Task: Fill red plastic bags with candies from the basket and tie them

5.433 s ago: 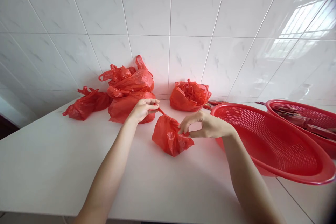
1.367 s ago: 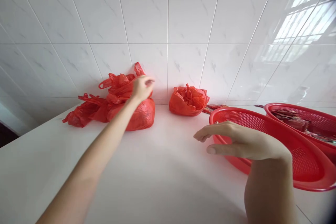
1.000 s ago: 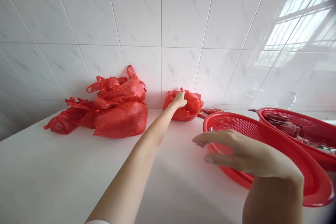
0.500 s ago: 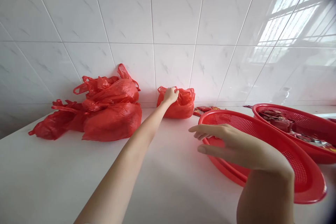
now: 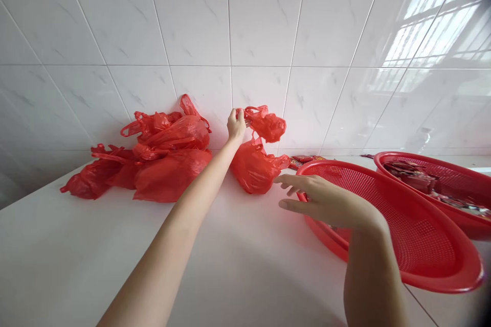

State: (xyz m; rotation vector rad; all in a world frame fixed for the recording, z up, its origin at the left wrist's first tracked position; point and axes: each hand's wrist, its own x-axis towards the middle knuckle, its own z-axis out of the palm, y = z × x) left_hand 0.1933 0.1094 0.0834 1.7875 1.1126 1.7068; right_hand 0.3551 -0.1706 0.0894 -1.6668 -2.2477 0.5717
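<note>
My left hand (image 5: 237,123), closed in a grip, holds a small crumpled red plastic bag (image 5: 270,126) by its top, raised in front of the tiled wall. Just beneath it, a fuller red plastic bag (image 5: 253,167) leans tilted on the white table. My right hand (image 5: 310,195) is open and empty, its fingers stretched to the left. Its fingertips are close to the lower right of the fuller bag; whether they touch it I cannot tell. Behind that hand lies a large red plastic colander (image 5: 399,225), stacked on another one.
Several filled red plastic bags (image 5: 169,176) are heaped against the wall on the left. Small red snack packets (image 5: 303,160) lie by the wall behind the colander. A second red basket (image 5: 460,189) at the right holds many packets. White table surface (image 5: 230,271) lies in front.
My left hand has gone up and slightly left, lifting the small bag out from the fuller one. The fuller bag has tipped and come nearer. My right hand has moved slightly left toward it.
</note>
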